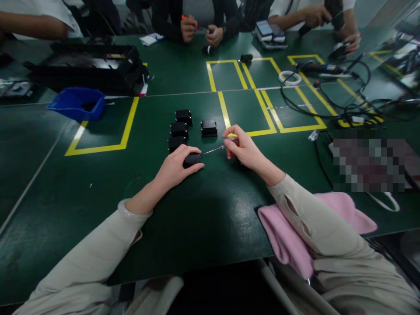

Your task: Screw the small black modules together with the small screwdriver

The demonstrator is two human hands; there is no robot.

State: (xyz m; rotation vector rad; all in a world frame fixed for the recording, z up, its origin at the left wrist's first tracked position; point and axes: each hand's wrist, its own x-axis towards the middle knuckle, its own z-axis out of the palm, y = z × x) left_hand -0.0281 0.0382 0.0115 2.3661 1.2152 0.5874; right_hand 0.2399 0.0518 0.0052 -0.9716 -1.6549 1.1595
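Thumb and fingers of my left hand (pixel 175 168) are closed around a small black box-shaped part (pixel 192 160) on the green table. My right hand (pixel 242 148) grips the handle of a screwdriver (pixel 213 151), whose thin metal shaft points left. Its tip meets the right side of the black part; the exact contact is too small to make out. Just beyond my left hand stand several similar black parts (pixel 179 129) in a column, the nearest partly hidden by my fingers. One more black part (pixel 209 127) sits apart, to their right.
A blue bin (pixel 78 103) and a stack of black trays (pixel 95 65) are at the left. Cables (pixel 328 114) and a white tape ring (pixel 289 78) lie at the right. A pink cloth (pixel 285 236) is under my right forearm. Co-workers' hands (pixel 215 36) are across the table.
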